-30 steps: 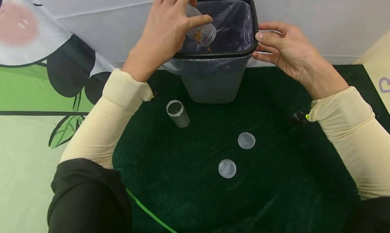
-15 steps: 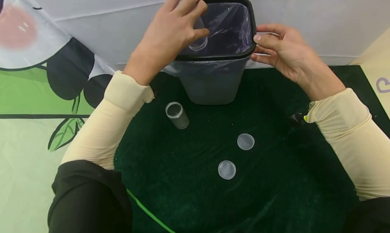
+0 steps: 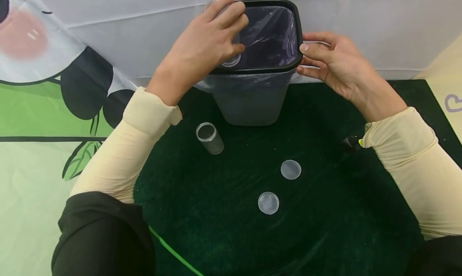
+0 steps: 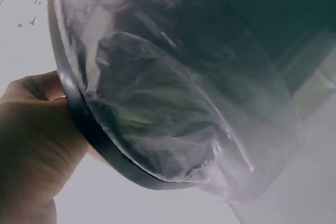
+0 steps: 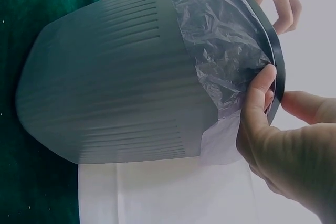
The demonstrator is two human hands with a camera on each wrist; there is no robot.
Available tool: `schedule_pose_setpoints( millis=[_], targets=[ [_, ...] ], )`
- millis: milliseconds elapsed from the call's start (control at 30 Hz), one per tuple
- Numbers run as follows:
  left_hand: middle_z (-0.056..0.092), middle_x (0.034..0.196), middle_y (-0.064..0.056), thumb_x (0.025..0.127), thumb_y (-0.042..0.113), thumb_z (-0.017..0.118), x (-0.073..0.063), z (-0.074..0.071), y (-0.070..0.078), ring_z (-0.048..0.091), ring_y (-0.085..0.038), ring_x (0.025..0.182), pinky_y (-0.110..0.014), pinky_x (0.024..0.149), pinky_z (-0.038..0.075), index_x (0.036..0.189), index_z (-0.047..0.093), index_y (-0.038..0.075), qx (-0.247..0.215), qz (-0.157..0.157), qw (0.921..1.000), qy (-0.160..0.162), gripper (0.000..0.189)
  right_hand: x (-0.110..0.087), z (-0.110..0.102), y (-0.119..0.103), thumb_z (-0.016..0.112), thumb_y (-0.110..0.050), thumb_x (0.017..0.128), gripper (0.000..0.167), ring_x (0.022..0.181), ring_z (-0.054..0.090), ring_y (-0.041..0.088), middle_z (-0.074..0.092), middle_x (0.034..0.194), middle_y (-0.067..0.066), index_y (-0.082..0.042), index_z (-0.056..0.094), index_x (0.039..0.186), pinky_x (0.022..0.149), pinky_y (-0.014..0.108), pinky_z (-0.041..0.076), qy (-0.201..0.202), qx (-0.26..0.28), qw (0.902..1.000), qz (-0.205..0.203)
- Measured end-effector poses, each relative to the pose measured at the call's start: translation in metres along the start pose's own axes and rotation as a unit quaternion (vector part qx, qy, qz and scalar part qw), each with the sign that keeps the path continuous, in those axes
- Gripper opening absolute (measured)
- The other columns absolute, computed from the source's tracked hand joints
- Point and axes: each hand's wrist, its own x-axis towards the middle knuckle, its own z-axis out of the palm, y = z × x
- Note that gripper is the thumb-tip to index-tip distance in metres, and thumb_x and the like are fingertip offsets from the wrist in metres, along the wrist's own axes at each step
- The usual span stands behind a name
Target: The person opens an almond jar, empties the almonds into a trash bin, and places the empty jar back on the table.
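Observation:
A grey trash can [image 3: 251, 103] with a black rim and a clear plastic liner [image 4: 152, 98] stands against the back wall. Over its left side my left hand [image 3: 203, 45] grips a clear plastic jar [image 3: 232, 61], mouth pointing down into the can. Most of that jar is hidden behind the fingers, and I see no contents in its visible part. My right hand [image 3: 341, 63] pinches the can's right rim between thumb and fingers, also visible in the right wrist view. A second clear jar [image 3: 213, 143] stands uncapped in front of the can.
Two round translucent lids [image 3: 290, 169] lie flat on the dark green cloth [image 3: 223, 228], right of the standing jar. A green cord [image 3: 173, 250] runs along the cloth's lower left. A white printed backdrop [image 3: 361, 19] hangs directly behind the can.
The jar in my left hand has tipped further, from slanted to mouth-down. Brown bits seen in it a second ago are no longer visible. My right hand keeps its hold on the rim.

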Motion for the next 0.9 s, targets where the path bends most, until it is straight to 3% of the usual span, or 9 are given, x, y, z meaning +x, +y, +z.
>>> schedule_pose_setpoints(
  millis=[100,167,300,433,533,767,900],
  targets=[
    [0.054,0.149,-0.017,0.096,-0.007,0.066,-0.001,-0.003,-0.002,0.040,-0.033,0.147,-0.042,0.132,0.021,0.136,0.071,0.018,0.010,-0.003,0.9999,-0.004,0.047,0.001,0.000,0.000,0.070,-0.005,0.097,0.060,0.099,0.061,0.022,0.049,0.130,0.010,-0.007,0.043,0.150,0.076,0.030,0.064,-0.002,-0.004,1.0000,0.000],
    [0.055,0.147,-0.017,0.099,-0.008,0.060,-0.001,-0.005,-0.004,0.042,-0.033,0.145,-0.043,0.132,0.024,0.135,0.072,0.019,-0.001,-0.026,0.9997,-0.001,0.046,0.001,0.001,-0.001,0.070,-0.005,0.098,0.059,0.099,0.060,0.022,0.049,0.130,0.010,-0.007,0.043,0.149,0.076,0.030,0.063,-0.003,-0.004,1.0000,-0.001],
    [0.052,0.147,-0.018,0.103,-0.004,0.054,-0.003,-0.009,-0.010,0.045,-0.037,0.140,-0.048,0.128,0.031,0.141,0.067,0.022,-0.082,-0.085,0.9926,-0.028,0.047,0.002,0.000,-0.001,0.070,-0.004,0.097,0.056,0.098,0.060,0.022,0.049,0.128,0.010,-0.008,0.045,0.147,0.075,0.030,0.063,-0.002,0.002,1.0000,-0.001],
    [0.051,0.144,-0.021,0.100,-0.003,0.059,-0.007,-0.013,-0.016,0.047,-0.041,0.135,-0.055,0.123,0.035,0.153,0.054,0.021,-0.169,-0.128,0.9751,-0.066,0.058,0.002,-0.001,-0.002,0.070,-0.004,0.097,0.056,0.096,0.061,0.022,0.050,0.127,0.010,-0.008,0.045,0.147,0.075,0.030,0.063,-0.001,0.002,1.0000,-0.002],
    [0.055,0.142,-0.023,0.097,-0.003,0.062,-0.010,-0.014,-0.022,0.049,-0.044,0.132,-0.058,0.118,0.038,0.155,0.049,0.015,-0.211,-0.145,0.9640,-0.073,0.061,0.002,-0.001,-0.002,0.070,-0.004,0.097,0.056,0.096,0.061,0.022,0.050,0.128,0.010,-0.008,0.045,0.147,0.074,0.030,0.063,0.001,0.002,1.0000,-0.001],
    [0.052,0.144,-0.027,0.098,0.025,0.070,-0.010,-0.019,-0.031,0.049,-0.046,0.130,-0.060,0.115,0.040,0.147,0.048,-0.001,-0.318,-0.188,0.9193,-0.134,0.059,0.000,-0.002,-0.003,0.069,-0.004,0.098,0.058,0.098,0.061,0.022,0.049,0.130,0.011,-0.007,0.043,0.150,0.075,0.030,0.063,0.000,-0.002,1.0000,-0.006],
    [0.049,0.146,-0.027,0.101,0.034,0.066,-0.010,-0.018,-0.032,0.051,-0.045,0.126,-0.057,0.118,0.042,0.149,0.048,-0.001,-0.348,-0.199,0.9046,-0.144,0.061,-0.001,-0.003,-0.004,0.070,-0.004,0.098,0.057,0.098,0.061,0.023,0.049,0.130,0.010,-0.007,0.044,0.149,0.075,0.030,0.063,0.002,0.000,1.0000,-0.008]
  ],
)
